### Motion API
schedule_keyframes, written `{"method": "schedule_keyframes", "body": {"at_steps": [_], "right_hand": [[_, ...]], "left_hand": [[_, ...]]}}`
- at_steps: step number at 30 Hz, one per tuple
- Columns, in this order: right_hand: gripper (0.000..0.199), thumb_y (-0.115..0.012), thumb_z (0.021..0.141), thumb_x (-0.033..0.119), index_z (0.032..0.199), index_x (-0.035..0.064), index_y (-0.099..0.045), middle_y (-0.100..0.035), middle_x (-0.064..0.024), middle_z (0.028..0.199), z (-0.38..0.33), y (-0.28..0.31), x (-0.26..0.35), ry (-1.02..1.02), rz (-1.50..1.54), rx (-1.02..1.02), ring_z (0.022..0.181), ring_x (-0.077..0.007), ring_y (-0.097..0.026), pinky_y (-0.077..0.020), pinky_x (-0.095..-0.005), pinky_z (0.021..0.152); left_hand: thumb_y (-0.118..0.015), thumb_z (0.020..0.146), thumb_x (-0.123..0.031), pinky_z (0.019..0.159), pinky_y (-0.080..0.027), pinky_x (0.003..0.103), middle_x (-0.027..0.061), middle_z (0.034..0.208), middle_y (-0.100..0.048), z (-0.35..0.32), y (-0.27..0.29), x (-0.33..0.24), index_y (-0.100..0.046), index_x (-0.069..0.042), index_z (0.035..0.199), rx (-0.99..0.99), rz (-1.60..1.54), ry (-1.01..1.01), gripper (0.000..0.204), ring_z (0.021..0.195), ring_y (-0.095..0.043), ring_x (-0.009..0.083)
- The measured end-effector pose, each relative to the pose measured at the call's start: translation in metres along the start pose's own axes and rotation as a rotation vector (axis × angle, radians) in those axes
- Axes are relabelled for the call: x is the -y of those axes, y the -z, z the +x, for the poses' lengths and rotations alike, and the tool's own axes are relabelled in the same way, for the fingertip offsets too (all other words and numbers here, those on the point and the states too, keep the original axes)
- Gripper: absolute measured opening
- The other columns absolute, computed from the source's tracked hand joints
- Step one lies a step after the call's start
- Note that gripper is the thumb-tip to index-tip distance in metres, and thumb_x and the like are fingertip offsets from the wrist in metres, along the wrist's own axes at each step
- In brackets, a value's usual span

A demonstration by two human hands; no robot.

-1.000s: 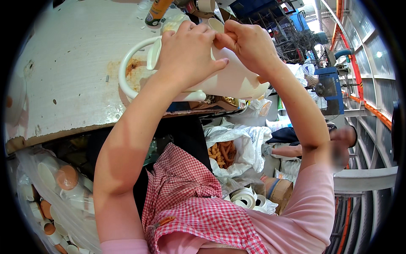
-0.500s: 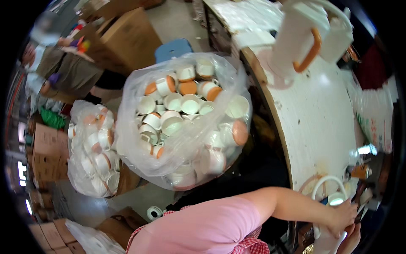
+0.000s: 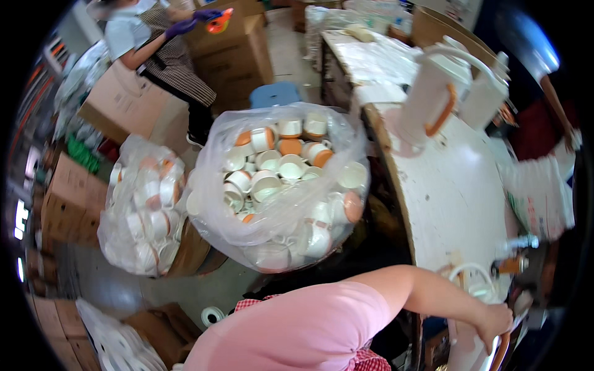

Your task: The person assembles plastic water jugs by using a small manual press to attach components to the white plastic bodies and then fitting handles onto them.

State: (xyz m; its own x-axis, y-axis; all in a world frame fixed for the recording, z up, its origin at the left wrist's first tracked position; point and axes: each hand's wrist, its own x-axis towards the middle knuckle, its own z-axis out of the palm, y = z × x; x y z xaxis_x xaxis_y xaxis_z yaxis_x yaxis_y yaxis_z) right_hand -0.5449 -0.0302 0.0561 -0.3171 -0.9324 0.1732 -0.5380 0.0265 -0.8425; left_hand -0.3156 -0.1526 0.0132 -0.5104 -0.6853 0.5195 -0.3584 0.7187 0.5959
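Note:
My left arm, in a pink sleeve, stretches across to the lower right. There my left hand (image 3: 495, 323) is closed over the upper part of a white jug (image 3: 464, 347). The jug has an orange-brown side handle (image 3: 500, 352), close beside my fingers. Its lower part runs out of the picture. Just beyond the hand, a white hoop handle (image 3: 471, 269) arches at the table edge over a pale round top. My right hand does not show now.
A white worktable (image 3: 455, 198) carries a tall white jug (image 3: 427, 102) with an orange handle. Left of it stands a clear bag of white-and-orange cups (image 3: 266, 176), beside a smaller bag (image 3: 145, 216). A person with purple gloves (image 3: 180, 28) stands at upper left, near cardboard boxes (image 3: 238, 59).
The view has shifted, bringing the other person further into the picture. My right hand, partly seen beside the left before, is out of sight. The jug's orange handle now shows.

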Motion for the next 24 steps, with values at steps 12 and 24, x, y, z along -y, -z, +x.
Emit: {"method": "schedule_keyframes", "body": {"at_steps": [12,24], "right_hand": [[0.038,-0.064,0.095,0.037,0.109,0.0018,-0.07,-0.067,-0.0053,0.089,0.004,-0.013,-0.036,-0.168,0.281,-0.14,0.08,-0.0159,-0.062,-0.0526,-0.0334,0.072],[0.032,-0.063,0.097,0.026,0.108,-0.0033,-0.066,-0.069,-0.0081,0.096,-0.039,0.003,-0.052,0.011,0.472,-0.595,0.085,-0.0153,-0.064,-0.0512,-0.0311,0.08]], "left_hand": [[-0.073,0.081,-0.019,0.086,-0.053,0.039,0.0132,0.1,-0.07,-0.001,0.009,-0.015,-0.074,-0.004,0.097,-0.301,-0.127,0.057,0.022,0.095,-0.067,0.0285],[-0.088,0.076,-0.038,0.058,-0.044,0.026,0.0008,0.07,-0.066,0.019,0.036,-0.058,-0.075,0.001,0.087,-0.045,-0.257,0.134,0.043,0.063,-0.054,0.0075]]}}
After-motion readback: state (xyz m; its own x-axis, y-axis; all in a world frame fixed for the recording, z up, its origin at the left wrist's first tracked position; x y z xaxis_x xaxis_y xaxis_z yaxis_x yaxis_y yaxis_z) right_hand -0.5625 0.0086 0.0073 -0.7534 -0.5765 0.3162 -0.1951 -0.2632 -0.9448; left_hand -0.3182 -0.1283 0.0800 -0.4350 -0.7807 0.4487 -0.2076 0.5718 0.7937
